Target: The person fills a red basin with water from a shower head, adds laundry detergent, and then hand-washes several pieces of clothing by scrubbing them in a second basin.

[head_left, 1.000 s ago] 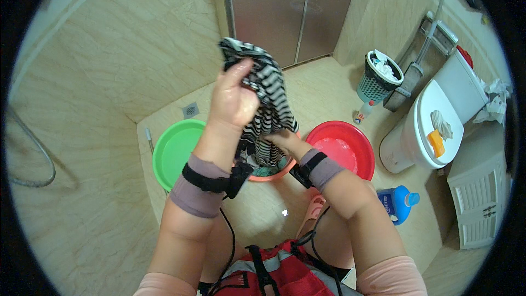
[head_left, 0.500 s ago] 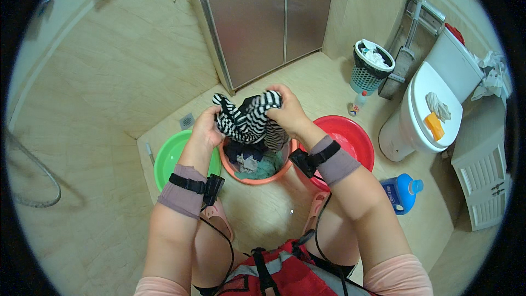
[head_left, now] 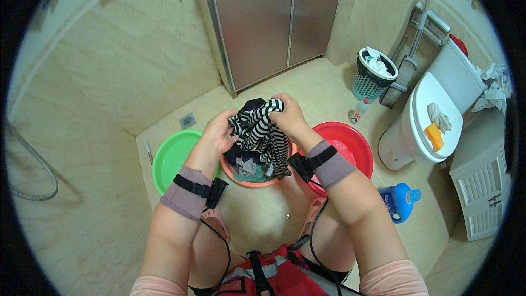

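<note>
Between my hands hangs a black-and-white striped garment [head_left: 257, 129], bunched at the top and draping over an orange basin [head_left: 253, 185]. My left hand [head_left: 220, 131] is closed on its left side, with the fingers partly behind the cloth. At the upper right of the garment, my right hand [head_left: 289, 114] pinches the fabric. Dark clothes, a grey piece and a green cloth [head_left: 255, 174] lie in the orange basin below. A black part of fabric shows behind the stripes; I cannot tell whether it belongs to the same garment.
Left of the orange basin is a green basin [head_left: 164, 167]; on its right stands a red basin [head_left: 359, 142]. A blue detergent bottle [head_left: 402, 200], small bottle [head_left: 359, 111], waste bin [head_left: 361, 85] and toilet [head_left: 394, 137] are to the right. A floor drain [head_left: 187, 120] lies beyond the green basin.
The striped garment now hangs lower, its right part reaching down over the orange basin's right side. Both hands have moved slightly right and down, still gripping it.
</note>
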Demonstrator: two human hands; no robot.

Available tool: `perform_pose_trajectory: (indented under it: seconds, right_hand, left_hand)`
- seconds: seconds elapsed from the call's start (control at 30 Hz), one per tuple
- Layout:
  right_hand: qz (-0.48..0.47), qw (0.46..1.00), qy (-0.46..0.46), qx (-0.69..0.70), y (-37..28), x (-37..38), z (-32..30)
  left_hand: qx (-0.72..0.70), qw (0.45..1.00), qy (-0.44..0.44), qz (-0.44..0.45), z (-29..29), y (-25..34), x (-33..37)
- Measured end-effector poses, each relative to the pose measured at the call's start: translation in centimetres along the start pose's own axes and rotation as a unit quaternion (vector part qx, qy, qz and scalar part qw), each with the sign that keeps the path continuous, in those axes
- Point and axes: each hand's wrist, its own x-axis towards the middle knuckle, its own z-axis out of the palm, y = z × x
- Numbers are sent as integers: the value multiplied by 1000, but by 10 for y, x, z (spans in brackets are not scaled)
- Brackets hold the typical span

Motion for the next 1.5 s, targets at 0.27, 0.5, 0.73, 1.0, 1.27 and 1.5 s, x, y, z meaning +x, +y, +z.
perform_pose_trajectory:
  seconds: [0.27, 0.5, 0.73, 1.0, 1.27, 1.5]
  right_hand:
    - [-63, 985, -39, -159, 5, 2, -7]
    - [-156, 973, -47, -165, -6, -8, -2]
    - [-353, 920, -61, -161, -35, -19, -1]
    - [-493, 862, -81, -90, -66, -39, -2]
    - [-426, 902, 68, -29, -74, -38, -4]
    - [-152, 986, -5, 66, -37, -8, -18]
  left_hand:
    - [27, 997, -1, -76, 6, 2, -8]
    - [-68, 983, -92, -146, 11, -14, -15]
    - [-131, 966, -168, -144, 27, -22, -23]
    - [-229, 965, -130, -11, 41, 1, -40]
    - [-340, 922, -166, 79, 52, 9, -38]
    - [-293, 911, -289, 32, 40, 9, -13]
